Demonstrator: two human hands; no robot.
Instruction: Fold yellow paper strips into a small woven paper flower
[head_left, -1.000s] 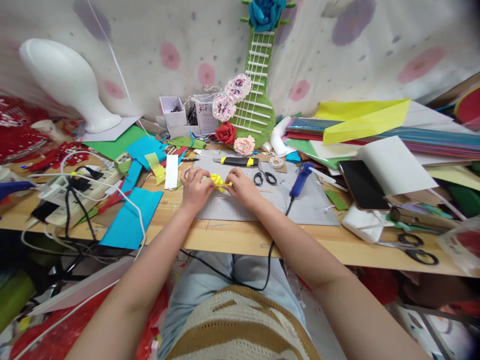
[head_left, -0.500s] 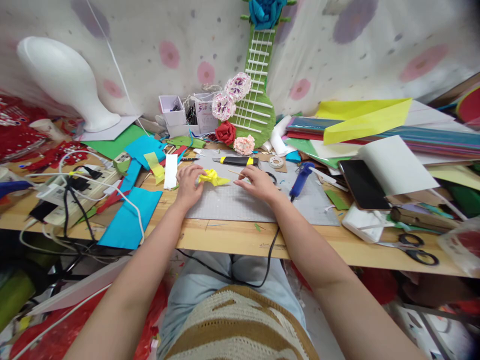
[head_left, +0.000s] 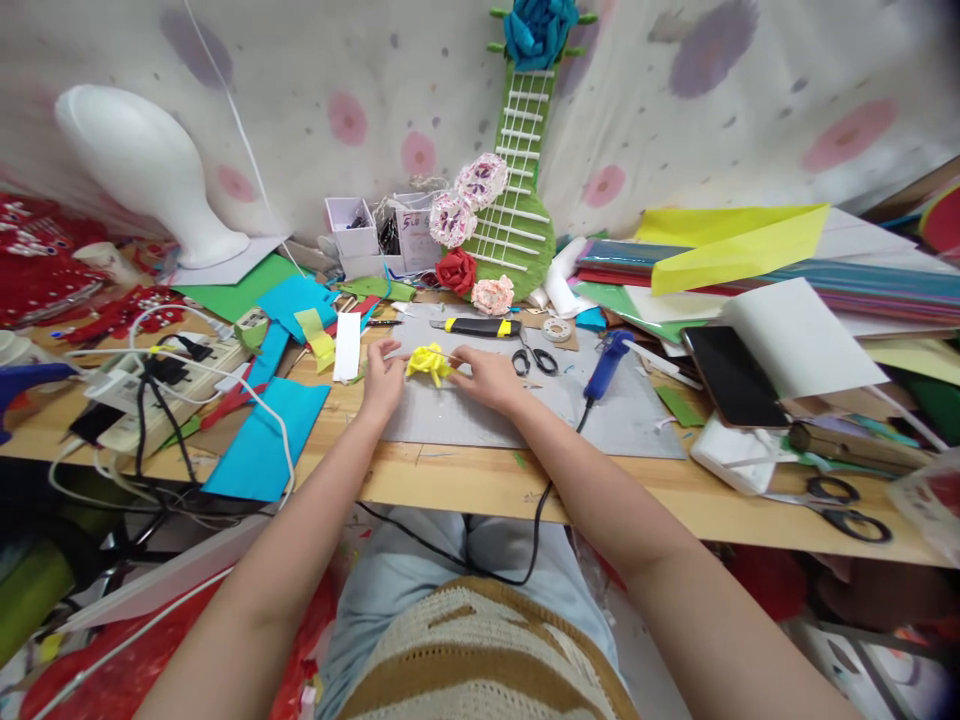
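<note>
A crumpled yellow paper flower (head_left: 427, 364) is between my two hands, just above the grey cutting mat (head_left: 450, 428). My left hand (head_left: 384, 380) has its curled fingertips at the flower's left edge and appears to grip it there. From the right, my right hand (head_left: 486, 378) pinches a thin wooden stick (head_left: 452, 358) that reaches over the flower's top. The right thumb is close against the petals. Behind the hands lies a black and yellow utility knife (head_left: 480, 327). Small black scissors (head_left: 534, 361) rest right of my right hand.
A blue glue gun (head_left: 607, 365) lies on the mat's right side, its cord hanging over the table edge. A phone (head_left: 735, 375) and large scissors (head_left: 840, 505) are further right. Power strips (head_left: 161, 395) with tangled cables and blue paper (head_left: 266, 440) fill the left. A green paper guitar (head_left: 517, 230) stands behind.
My right hand has come left, bringing the stick to the flower. The flower has turned and looks more bunched. The small scissors, partly covered before, now show fully.
</note>
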